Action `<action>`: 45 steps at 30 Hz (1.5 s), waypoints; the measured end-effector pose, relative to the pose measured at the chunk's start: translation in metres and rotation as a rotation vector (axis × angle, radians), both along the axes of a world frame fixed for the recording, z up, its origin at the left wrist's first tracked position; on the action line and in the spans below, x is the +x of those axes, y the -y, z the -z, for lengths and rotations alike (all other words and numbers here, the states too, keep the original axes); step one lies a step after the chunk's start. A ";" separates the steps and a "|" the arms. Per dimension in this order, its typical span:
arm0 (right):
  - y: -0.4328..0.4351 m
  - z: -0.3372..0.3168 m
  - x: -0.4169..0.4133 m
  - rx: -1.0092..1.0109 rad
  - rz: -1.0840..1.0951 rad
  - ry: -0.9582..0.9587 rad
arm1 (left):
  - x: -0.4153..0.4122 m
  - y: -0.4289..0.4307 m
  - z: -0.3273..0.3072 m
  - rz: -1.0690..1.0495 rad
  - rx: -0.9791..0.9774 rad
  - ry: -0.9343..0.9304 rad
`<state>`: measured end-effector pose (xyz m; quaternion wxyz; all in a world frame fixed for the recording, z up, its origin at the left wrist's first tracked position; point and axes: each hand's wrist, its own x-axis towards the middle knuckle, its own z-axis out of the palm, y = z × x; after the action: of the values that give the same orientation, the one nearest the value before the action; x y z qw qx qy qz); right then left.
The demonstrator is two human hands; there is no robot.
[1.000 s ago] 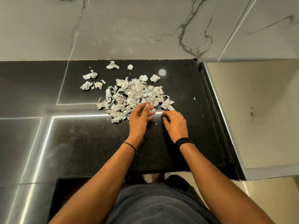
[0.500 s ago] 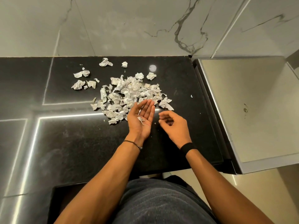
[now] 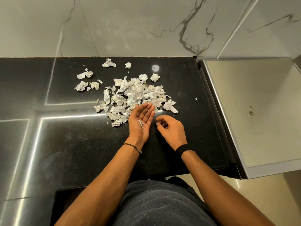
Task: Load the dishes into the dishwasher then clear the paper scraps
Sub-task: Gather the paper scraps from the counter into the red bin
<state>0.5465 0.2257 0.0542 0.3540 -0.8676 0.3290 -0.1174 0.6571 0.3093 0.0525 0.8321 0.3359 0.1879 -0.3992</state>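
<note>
Currently the left hand is held palm up at the near edge of the pile of torn paper. Its fingers are straight and relaxed, their tips reach over the pile's nearest pieces, and nothing is gripped. 1 small scrap is carried loose on the palm.

Just right of that hand, on the near side of the pile, the right hand is held knuckles up with its fingers curled inward. A tiny pale fleck is pinched at the fingertips, though it is too small for its shape to be made out. A thin bracelet is worn on the left wrist and a black band on the right.

The pile is spread loosely on a black counter. Strays are scattered to the left of the pile, apart from it, and 2 more crumpled bits lie beyond it, close to the wall. 1 white speck is seen alone to the right of the pile.

Farther right of the pile, past the counter's edge, a steel panel is seen lying flat. The marbled wall rises behind the pile along the counter's far edge. Nearest the camera, well below the pile, dark shorts are seen between the 2 forearms.
</note>
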 end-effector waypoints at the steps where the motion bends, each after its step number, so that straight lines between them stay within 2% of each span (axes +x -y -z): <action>1: -0.002 -0.006 0.003 0.120 0.041 0.079 | 0.000 0.001 0.001 0.001 -0.004 -0.008; 4: -0.009 -0.025 0.013 0.340 -0.013 0.225 | -0.002 0.007 0.001 -0.012 -0.053 -0.058; 6: -0.011 -0.029 0.018 0.359 -0.035 0.251 | -0.001 0.009 0.001 -0.033 -0.094 -0.095; 8: -0.005 -0.025 0.021 0.340 0.066 0.303 | 0.001 0.008 -0.001 -0.041 -0.108 -0.104; 11: 0.012 -0.008 0.025 0.212 0.185 0.233 | 0.009 0.001 -0.002 -0.064 -0.109 -0.095; 15: 0.022 0.009 0.033 -0.007 0.059 -0.023 | 0.018 -0.008 -0.002 -0.084 -0.076 -0.057; 23: 0.019 0.015 0.040 -0.207 -0.063 -0.084 | 0.021 -0.012 0.000 -0.084 -0.027 -0.014; 25: 0.018 0.013 0.031 -0.156 -0.012 -0.023 | 0.021 -0.011 0.001 -0.075 -0.018 -0.017; 28: 0.009 -0.002 0.019 0.066 0.070 0.140 | 0.018 -0.004 0.000 -0.051 -0.009 -0.017; 30: 0.000 -0.015 0.017 0.250 0.026 0.213 | 0.014 0.002 -0.002 -0.037 -0.021 -0.029; 32: -0.002 -0.022 0.019 0.338 -0.010 0.236 | 0.011 0.006 -0.004 -0.031 -0.062 -0.070; 35: 0.010 -0.014 0.023 0.276 0.148 0.263 | 0.013 0.005 -0.005 -0.045 -0.114 -0.120; 37: 0.020 -0.005 0.022 0.233 0.196 0.205 | 0.017 0.001 -0.004 -0.074 -0.124 -0.134; 41: 0.023 0.008 0.019 0.100 0.072 0.039 | 0.024 -0.008 -0.002 -0.105 -0.104 -0.115; 45: 0.020 0.013 0.024 -0.084 -0.004 -0.033 | 0.025 -0.012 -0.002 -0.094 -0.092 -0.096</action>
<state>0.5707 0.2054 0.0412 0.3121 -0.8841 0.3278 -0.1162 0.6823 0.3214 0.0545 0.8546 0.2685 0.2244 -0.3838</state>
